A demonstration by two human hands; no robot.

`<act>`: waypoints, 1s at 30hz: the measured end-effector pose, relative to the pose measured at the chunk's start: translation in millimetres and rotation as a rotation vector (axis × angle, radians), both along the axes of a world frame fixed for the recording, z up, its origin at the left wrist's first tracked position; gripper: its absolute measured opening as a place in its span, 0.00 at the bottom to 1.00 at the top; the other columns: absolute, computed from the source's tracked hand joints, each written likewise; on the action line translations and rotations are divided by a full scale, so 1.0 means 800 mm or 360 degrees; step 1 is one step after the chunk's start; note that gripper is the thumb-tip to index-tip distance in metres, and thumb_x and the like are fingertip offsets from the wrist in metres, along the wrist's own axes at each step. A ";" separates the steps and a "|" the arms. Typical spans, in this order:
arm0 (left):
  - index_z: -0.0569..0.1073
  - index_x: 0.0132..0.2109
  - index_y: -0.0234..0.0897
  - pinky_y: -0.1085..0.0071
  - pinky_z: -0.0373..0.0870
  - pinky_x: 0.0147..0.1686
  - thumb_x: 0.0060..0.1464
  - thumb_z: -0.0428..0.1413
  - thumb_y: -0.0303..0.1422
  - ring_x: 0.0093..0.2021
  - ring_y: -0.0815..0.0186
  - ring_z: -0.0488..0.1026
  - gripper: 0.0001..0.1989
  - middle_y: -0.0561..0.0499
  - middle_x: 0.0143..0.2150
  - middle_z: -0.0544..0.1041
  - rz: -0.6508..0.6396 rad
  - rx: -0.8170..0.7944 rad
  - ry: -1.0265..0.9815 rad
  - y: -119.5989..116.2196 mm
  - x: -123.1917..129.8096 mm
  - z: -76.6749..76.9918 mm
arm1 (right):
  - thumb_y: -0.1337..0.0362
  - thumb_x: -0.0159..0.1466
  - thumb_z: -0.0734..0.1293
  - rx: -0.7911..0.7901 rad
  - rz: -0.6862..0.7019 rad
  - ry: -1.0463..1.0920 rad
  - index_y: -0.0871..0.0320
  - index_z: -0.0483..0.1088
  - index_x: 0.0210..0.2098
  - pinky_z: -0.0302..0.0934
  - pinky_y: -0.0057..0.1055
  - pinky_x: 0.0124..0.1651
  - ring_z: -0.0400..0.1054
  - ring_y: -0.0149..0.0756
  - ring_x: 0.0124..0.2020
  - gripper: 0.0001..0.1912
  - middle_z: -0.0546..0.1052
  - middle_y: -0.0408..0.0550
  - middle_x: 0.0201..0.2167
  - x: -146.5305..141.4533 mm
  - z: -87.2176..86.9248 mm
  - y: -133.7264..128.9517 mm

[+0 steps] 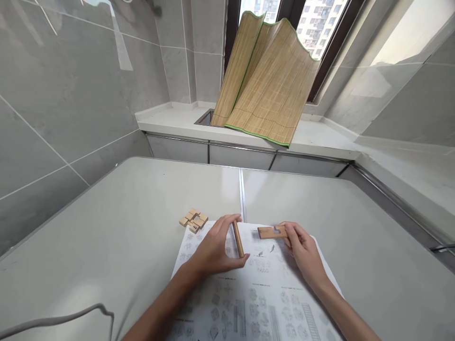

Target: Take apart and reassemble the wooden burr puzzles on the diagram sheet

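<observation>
My left hand (218, 248) pinches a slim wooden stick (238, 239) by its two ends, thumb at the lower end and fingers at the upper. In my right hand (300, 246) is a flat wooden puzzle piece (272, 232) with a notch cut in one long edge, gripped at its right end. The two pieces are apart, both held over a printed instruction sheet (263, 279) covered in small drawings. Beyond my left hand lies a cluster of small wooden blocks (194, 219), one marked with a 3, at the sheet's upper left corner.
The sheet lies on a pale table (106, 227) with a metal seam (242, 189) down its middle. A grey cable (60, 321) crosses the lower left. Behind the table, a folded bamboo mat (273, 85) leans on a white counter (170, 124) by the window.
</observation>
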State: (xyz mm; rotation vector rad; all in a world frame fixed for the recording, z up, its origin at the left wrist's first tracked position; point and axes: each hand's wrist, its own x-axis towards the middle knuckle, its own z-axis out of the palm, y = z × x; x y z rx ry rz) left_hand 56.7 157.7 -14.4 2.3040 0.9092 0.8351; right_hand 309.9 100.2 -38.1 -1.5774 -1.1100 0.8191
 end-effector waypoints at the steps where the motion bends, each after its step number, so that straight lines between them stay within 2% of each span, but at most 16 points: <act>1: 0.58 0.68 0.42 0.52 0.71 0.63 0.48 0.69 0.35 0.63 0.48 0.71 0.44 0.40 0.64 0.71 -0.0003 -0.0003 0.0019 0.002 -0.001 -0.001 | 0.39 0.70 0.61 0.0011 -0.0042 -0.0037 0.54 0.75 0.40 0.55 0.29 0.25 0.57 0.35 0.24 0.25 0.66 0.41 0.24 0.003 -0.001 0.001; 4: 0.57 0.70 0.42 0.50 0.70 0.63 0.51 0.68 0.34 0.65 0.47 0.68 0.44 0.40 0.67 0.69 -0.0064 0.0057 0.0155 0.002 0.000 -0.005 | 0.39 0.71 0.59 0.0015 0.0000 -0.0161 0.54 0.75 0.37 0.59 0.30 0.28 0.61 0.37 0.26 0.27 0.72 0.44 0.27 0.004 -0.004 0.000; 8: 0.58 0.70 0.43 0.51 0.76 0.53 0.52 0.69 0.38 0.66 0.44 0.68 0.43 0.38 0.69 0.66 -0.0072 0.0140 0.0303 -0.002 0.004 -0.011 | 0.41 0.74 0.55 -0.0010 0.0222 -0.0458 0.52 0.73 0.32 0.57 0.31 0.31 0.61 0.38 0.25 0.28 0.70 0.41 0.22 -0.006 -0.004 -0.003; 10: 0.57 0.71 0.44 0.52 0.76 0.53 0.52 0.69 0.41 0.65 0.44 0.69 0.45 0.38 0.69 0.68 -0.0097 0.0130 0.0319 -0.003 0.004 -0.012 | 0.41 0.74 0.54 -0.0020 0.0305 -0.0575 0.52 0.73 0.32 0.57 0.32 0.32 0.62 0.39 0.24 0.28 0.70 0.41 0.22 -0.010 -0.003 -0.004; 14: 0.56 0.72 0.44 0.51 0.74 0.58 0.51 0.70 0.44 0.66 0.45 0.69 0.48 0.39 0.68 0.70 -0.0175 0.0152 0.0326 -0.004 0.002 -0.012 | 0.42 0.75 0.54 -0.0042 0.0371 -0.0672 0.51 0.76 0.38 0.60 0.34 0.35 0.68 0.42 0.28 0.27 0.76 0.44 0.26 -0.011 -0.004 -0.005; 17: 0.57 0.72 0.45 0.50 0.75 0.56 0.51 0.70 0.44 0.66 0.45 0.69 0.47 0.39 0.70 0.66 -0.0168 0.0182 0.0377 -0.005 0.003 -0.012 | 0.45 0.75 0.55 -0.0040 0.0414 -0.0725 0.50 0.76 0.46 0.62 0.35 0.37 0.72 0.43 0.31 0.23 0.80 0.45 0.31 -0.010 -0.006 -0.004; 20: 0.58 0.71 0.46 0.50 0.76 0.56 0.52 0.70 0.44 0.65 0.46 0.70 0.45 0.39 0.69 0.68 -0.0179 0.0168 0.0365 -0.005 0.004 -0.012 | 0.47 0.75 0.56 -0.0055 0.0407 -0.0778 0.50 0.74 0.50 0.63 0.36 0.36 0.71 0.43 0.30 0.21 0.79 0.45 0.31 -0.011 -0.008 -0.004; 25: 0.59 0.71 0.46 0.49 0.73 0.60 0.52 0.70 0.45 0.65 0.46 0.70 0.45 0.40 0.66 0.72 -0.0250 0.0142 0.0292 -0.004 0.005 -0.013 | 0.47 0.74 0.57 -0.0036 0.0358 -0.0729 0.51 0.73 0.52 0.66 0.38 0.38 0.72 0.42 0.31 0.20 0.80 0.48 0.37 -0.013 -0.009 -0.005; 30: 0.57 0.72 0.43 0.48 0.70 0.64 0.55 0.68 0.41 0.68 0.47 0.67 0.44 0.40 0.67 0.71 -0.0290 0.0212 0.0289 -0.006 0.006 -0.016 | 0.48 0.75 0.57 0.0019 0.0377 -0.0746 0.50 0.72 0.51 0.66 0.39 0.39 0.72 0.41 0.31 0.18 0.79 0.49 0.42 -0.015 -0.007 -0.006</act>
